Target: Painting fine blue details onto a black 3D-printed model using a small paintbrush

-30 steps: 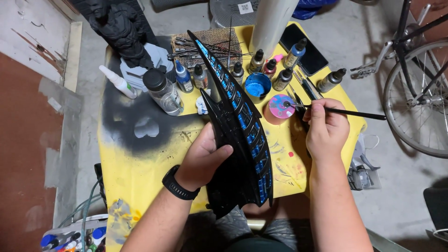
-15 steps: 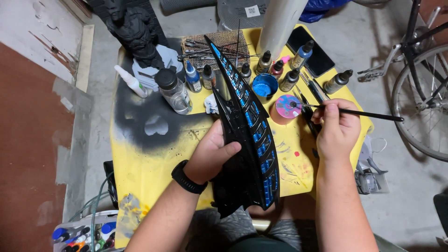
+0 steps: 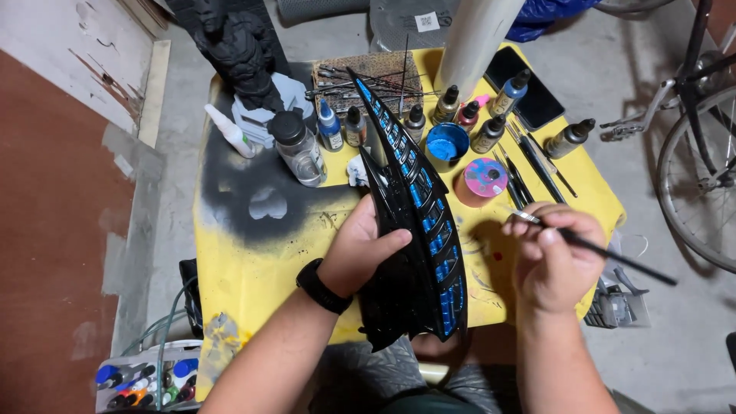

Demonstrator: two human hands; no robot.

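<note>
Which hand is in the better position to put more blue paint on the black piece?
Right. The right hand already holds the brush, its tip just beside the blue stripes, near the paint pots. The left hand is busy gripping the black piece.

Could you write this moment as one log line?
left hand: holds black wing piece | right hand: holds thin brush | brush tip off the piece | paint bottles on yellow table

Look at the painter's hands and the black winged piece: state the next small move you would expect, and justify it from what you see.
Probably bringing the brush tip left onto a blue panel of the black winged piece. The right hand holds the brush off the surface, aimed that way, while the left hand steadies the piece.
</note>
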